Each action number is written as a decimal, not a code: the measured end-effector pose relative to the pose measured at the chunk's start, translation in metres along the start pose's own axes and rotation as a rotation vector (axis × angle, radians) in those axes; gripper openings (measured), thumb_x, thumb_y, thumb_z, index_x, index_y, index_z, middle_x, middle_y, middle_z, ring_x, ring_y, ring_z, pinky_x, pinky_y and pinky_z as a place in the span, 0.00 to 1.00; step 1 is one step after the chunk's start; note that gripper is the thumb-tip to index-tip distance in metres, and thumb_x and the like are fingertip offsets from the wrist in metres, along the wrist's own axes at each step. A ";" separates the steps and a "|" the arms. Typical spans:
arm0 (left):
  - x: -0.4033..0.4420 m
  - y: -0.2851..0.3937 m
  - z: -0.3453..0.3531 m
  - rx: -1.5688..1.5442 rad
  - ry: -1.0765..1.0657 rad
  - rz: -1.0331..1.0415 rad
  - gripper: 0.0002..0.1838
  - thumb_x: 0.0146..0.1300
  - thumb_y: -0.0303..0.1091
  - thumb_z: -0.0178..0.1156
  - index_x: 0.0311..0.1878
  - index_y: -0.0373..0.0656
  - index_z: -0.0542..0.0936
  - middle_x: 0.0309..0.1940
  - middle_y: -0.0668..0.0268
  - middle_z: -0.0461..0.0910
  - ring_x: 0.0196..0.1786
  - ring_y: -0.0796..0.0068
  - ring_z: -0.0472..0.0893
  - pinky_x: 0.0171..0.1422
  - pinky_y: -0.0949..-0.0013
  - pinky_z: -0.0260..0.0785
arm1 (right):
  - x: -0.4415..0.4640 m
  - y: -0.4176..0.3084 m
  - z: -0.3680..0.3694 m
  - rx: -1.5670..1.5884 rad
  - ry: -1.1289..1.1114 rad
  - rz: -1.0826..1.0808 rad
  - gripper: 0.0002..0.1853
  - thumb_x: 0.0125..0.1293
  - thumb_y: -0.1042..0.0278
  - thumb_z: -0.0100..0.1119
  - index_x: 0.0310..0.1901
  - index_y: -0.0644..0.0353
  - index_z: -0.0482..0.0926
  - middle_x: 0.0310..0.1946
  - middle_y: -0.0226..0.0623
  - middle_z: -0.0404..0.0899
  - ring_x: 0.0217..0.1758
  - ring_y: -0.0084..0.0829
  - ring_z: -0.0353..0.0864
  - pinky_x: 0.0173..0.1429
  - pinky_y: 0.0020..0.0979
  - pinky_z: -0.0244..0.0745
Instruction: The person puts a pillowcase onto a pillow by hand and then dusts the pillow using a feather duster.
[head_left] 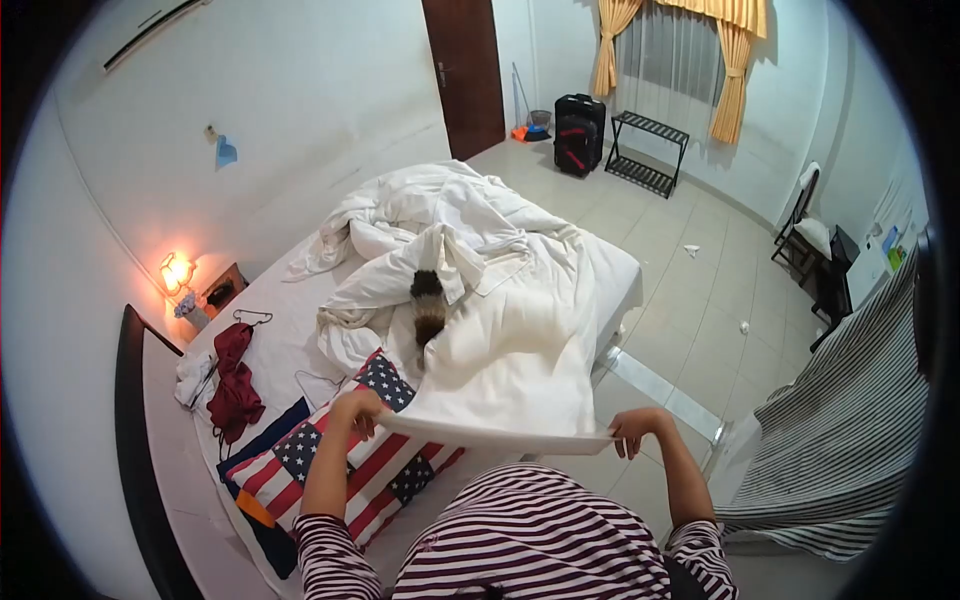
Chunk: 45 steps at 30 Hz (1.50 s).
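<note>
so I'm standing here watching someone in a striped top (530, 525) at the edge of a bed (285, 325), both hands on a big white sheet (520, 375); left hand (360, 408) has its fingers curled in tight on one end of the near edge; right hand (637, 430) pinches the other end between thumb and fingers, the rest of the fingers loosely bent; the edge hangs stretched between them just in front of the top, while the far part lies bunched up over the mattress; there's a fuzzy brown and black thing (428, 308) among the folds, honestly can't tell what it is from here; stars-and-stripes bedding (295, 455) sits under and beside the left arm, with a dark red garment (234, 385) and a hanger (253, 316) further up near the lit lamp (177, 272)
</note>
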<state>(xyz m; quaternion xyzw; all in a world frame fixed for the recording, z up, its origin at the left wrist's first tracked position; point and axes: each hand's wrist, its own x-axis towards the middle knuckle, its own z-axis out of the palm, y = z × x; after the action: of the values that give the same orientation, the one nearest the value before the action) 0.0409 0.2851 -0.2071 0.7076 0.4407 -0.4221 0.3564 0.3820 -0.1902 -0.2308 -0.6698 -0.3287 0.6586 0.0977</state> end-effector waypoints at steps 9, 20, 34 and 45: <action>-0.018 0.030 -0.113 -0.560 0.102 0.804 0.18 0.65 0.39 0.48 0.48 0.36 0.79 0.39 0.51 0.83 0.38 0.55 0.85 0.40 0.51 0.81 | -0.025 -0.046 -0.079 0.228 0.687 -0.448 0.17 0.69 0.71 0.43 0.54 0.65 0.77 0.38 0.39 0.85 0.37 0.30 0.84 0.44 0.31 0.80; -0.209 0.111 -0.190 -0.347 1.266 1.573 0.29 0.64 0.17 0.55 0.69 0.40 0.64 0.55 0.60 0.75 0.51 0.77 0.78 0.58 0.73 0.72 | -0.090 -0.201 -0.030 0.001 1.990 -0.980 0.35 0.52 0.91 0.39 0.63 0.60 0.72 0.60 0.49 0.75 0.67 0.42 0.72 0.70 0.37 0.64; 0.150 -0.162 -0.131 -0.768 0.474 0.327 0.26 0.59 0.35 0.60 0.62 0.49 0.71 0.40 0.55 0.81 0.31 0.48 0.83 0.21 0.52 0.74 | 0.311 -0.122 0.175 0.705 0.722 -0.009 0.23 0.58 0.78 0.55 0.57 0.59 0.72 0.50 0.41 0.79 0.48 0.44 0.81 0.47 0.45 0.76; 0.198 -0.173 -0.021 -0.341 0.886 0.173 0.23 0.63 0.41 0.45 0.57 0.43 0.77 0.51 0.44 0.79 0.56 0.42 0.76 0.61 0.49 0.66 | 0.432 -0.136 0.242 1.505 0.296 -0.064 0.19 0.65 0.53 0.54 0.53 0.53 0.76 0.42 0.39 0.82 0.44 0.39 0.82 0.50 0.45 0.74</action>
<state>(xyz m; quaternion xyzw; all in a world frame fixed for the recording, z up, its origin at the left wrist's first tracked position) -0.0627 0.4288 -0.4020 0.7849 0.5524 0.0295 0.2790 0.0743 0.0869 -0.5350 -0.4943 0.2054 0.6050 0.5894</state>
